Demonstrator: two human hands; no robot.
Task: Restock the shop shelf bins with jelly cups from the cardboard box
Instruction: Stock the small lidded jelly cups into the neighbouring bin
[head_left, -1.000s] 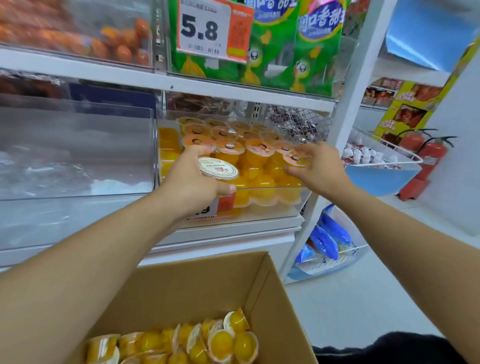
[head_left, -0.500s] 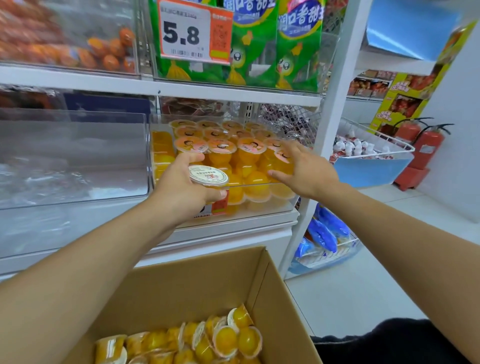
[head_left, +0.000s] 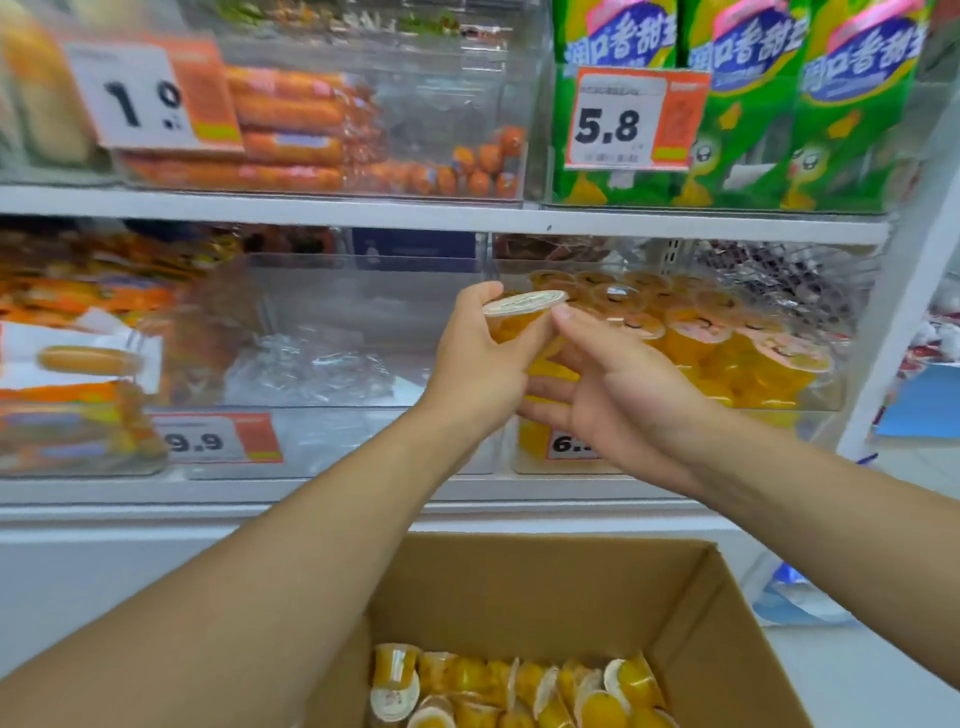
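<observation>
My left hand (head_left: 475, 364) grips a yellow jelly cup (head_left: 522, 312) with a white lid, held upright in front of the clear shelf bins. My right hand (head_left: 618, 384) is beside it with fingers extended, the fingertips touching the cup's right side. Behind the hands, the clear bin (head_left: 826, 400) on the right of the middle shelf holds several stacked jelly cups (head_left: 696, 332). The open cardboard box (head_left: 545, 577) sits below, with several jelly cups (head_left: 519, 691) lying at its bottom.
An almost bare clear bin (head_left: 363, 332) with crumpled plastic stands left of the jelly bin. Sausage packs (head_left: 291, 135) and green snack bags (head_left: 753, 104) fill the upper shelf. Orange packets (head_left: 78, 364) sit far left. A white upright post (head_left: 904, 291) bounds the shelf on the right.
My right hand came off the cups in the bin and moved left to the cup in my left hand. The left hand lifted the cup higher. The camera view shifted left.
</observation>
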